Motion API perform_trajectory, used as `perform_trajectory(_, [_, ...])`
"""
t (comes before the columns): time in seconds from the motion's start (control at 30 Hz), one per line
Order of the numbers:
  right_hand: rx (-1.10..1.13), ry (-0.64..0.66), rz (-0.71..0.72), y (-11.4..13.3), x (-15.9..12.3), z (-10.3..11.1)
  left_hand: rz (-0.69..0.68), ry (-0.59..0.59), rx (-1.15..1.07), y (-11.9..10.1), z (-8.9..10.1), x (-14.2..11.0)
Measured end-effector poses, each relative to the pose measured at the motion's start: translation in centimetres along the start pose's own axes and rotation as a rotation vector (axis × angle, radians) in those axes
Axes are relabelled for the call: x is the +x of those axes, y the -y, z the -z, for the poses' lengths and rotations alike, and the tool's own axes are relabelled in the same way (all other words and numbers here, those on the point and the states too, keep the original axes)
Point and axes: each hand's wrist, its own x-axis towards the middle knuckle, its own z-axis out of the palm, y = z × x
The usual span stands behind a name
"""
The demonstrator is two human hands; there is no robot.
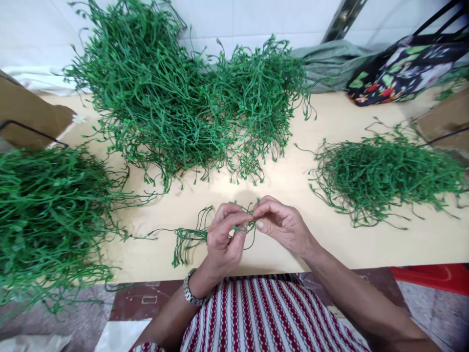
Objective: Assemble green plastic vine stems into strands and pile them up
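Over the front of the table, my left hand is closed on thin green artificial stems. My right hand meets it fingertip to fingertip, thumb and forefinger pinched on the same green strands. The exact contact between the fingers is partly hidden. To the left of my left hand, a small bunch of green artificial stems lies on the tabletop, with tiny bud-like tips. One stem loops down below my fingers.
Big heaps of green stems lie at the back, at the left and at the right of the pale table. A floral bag sits at the back right. Brown cardboard stands at the left.
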Motion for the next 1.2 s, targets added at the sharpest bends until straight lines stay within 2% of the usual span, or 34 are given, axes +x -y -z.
perform_trajectory(0.13, [0.083,0.042,-0.126,0.3,0.2,0.0,-0.102,-0.004,0.066,0.0,0.0,-0.1])
perform_trajectory(0.27, [0.123,0.067,-0.226,0.7,0.3,0.0,-0.146,0.034,0.128,-0.1,0.1,0.0])
perform_trajectory(0.37, [0.066,0.050,-0.240,0.8,0.4,0.1,-0.159,0.096,0.144,-0.1,0.4,0.1])
perform_trajectory(0.47, [-0.025,0.051,-0.250,0.9,0.3,0.3,-0.164,0.217,0.151,0.1,0.9,0.3])
perform_trajectory(0.53, [-0.124,0.067,-0.203,1.0,0.3,0.7,-0.155,0.298,0.152,0.1,1.3,0.5])
perform_trajectory(0.63, [-0.327,0.104,-0.044,1.2,0.2,1.1,-0.108,0.381,0.137,-0.1,1.6,0.8])
perform_trajectory(0.83, [-0.740,0.111,0.241,1.2,0.0,1.4,0.135,0.376,0.063,-0.8,1.6,1.1])
perform_trajectory(0.9, [-0.781,0.105,0.310,1.1,0.0,1.4,0.233,0.348,0.033,-0.6,1.6,1.1])
perform_trajectory(1.0, [-0.766,0.110,0.374,1.0,0.1,1.3,0.307,0.319,-0.015,-0.4,1.8,1.0])
perform_trajectory(1.2, [-0.772,0.102,0.389,0.8,0.0,0.9,0.375,0.396,0.071,-0.9,1.6,1.2])
